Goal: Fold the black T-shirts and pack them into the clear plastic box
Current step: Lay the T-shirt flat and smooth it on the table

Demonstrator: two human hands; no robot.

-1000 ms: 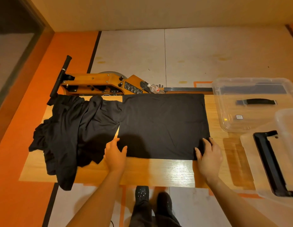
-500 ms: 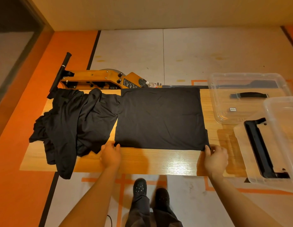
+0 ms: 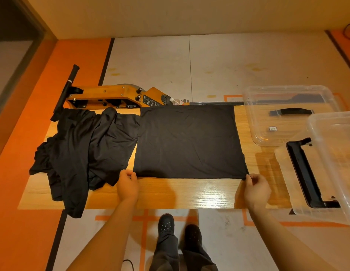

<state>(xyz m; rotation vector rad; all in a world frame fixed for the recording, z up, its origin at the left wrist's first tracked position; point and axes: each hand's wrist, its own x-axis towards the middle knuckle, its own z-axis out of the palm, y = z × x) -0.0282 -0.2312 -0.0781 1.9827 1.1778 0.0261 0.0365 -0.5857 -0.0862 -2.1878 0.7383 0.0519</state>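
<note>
A black T-shirt [image 3: 188,141] lies flat as a neat rectangle in the middle of the wooden table [image 3: 182,194]. My left hand [image 3: 128,185] pinches its near left corner. My right hand [image 3: 256,189] pinches its near right corner. A heap of crumpled black T-shirts [image 3: 82,151] lies at the table's left end, partly hanging over the near edge. The clear plastic box [image 3: 334,163] stands at the right edge of the view, close to me, with a black handle showing through it.
A clear lid [image 3: 287,114] with a black handle lies at the table's far right. Behind the table stands an orange machine [image 3: 111,96] with a black bar. My shoes [image 3: 178,227] are on the floor under the near edge.
Both hands slid back from lying flat on the shirt's near edge to pinching its two near corners. The view shifted a little; the shirt stays flat.
</note>
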